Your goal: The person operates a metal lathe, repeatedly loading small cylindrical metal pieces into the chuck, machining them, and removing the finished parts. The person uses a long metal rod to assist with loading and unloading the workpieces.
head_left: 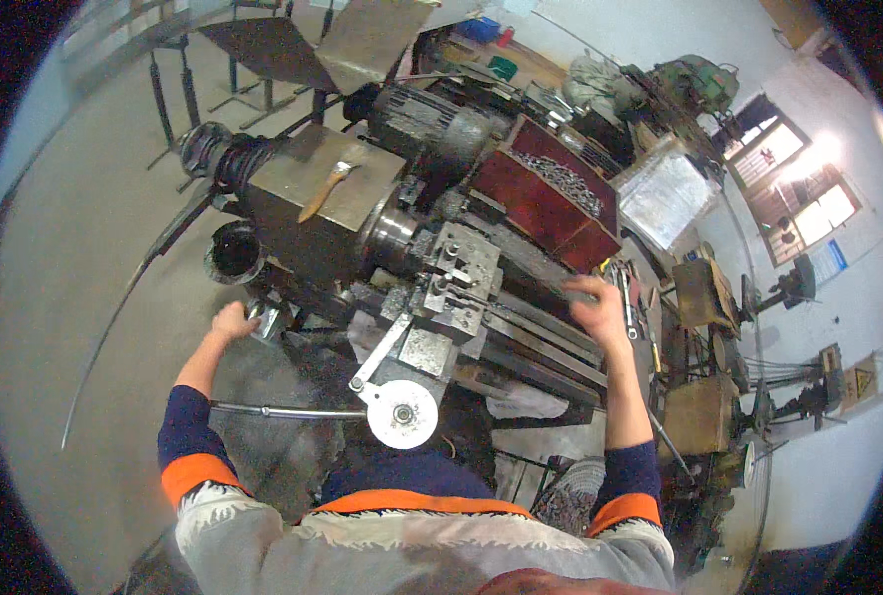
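My left hand is closed at the front left of a small lathe, beside a shiny metal piece; what its fingers hold is hidden. My right hand hovers above the right end of the lathe bed, fingers bent and apart, with nothing visible in them. Between my hands sit the round chuck and the tool post. A white handwheel and a flat lever face me. A wood-handled brush lies on the headstock cover.
Behind the bed stands a dark red box holding many small metal parts. Wrenches lie right of my right hand. A long rod reaches left from the handwheel. A motor sits behind the headstock; more machines line the right wall.
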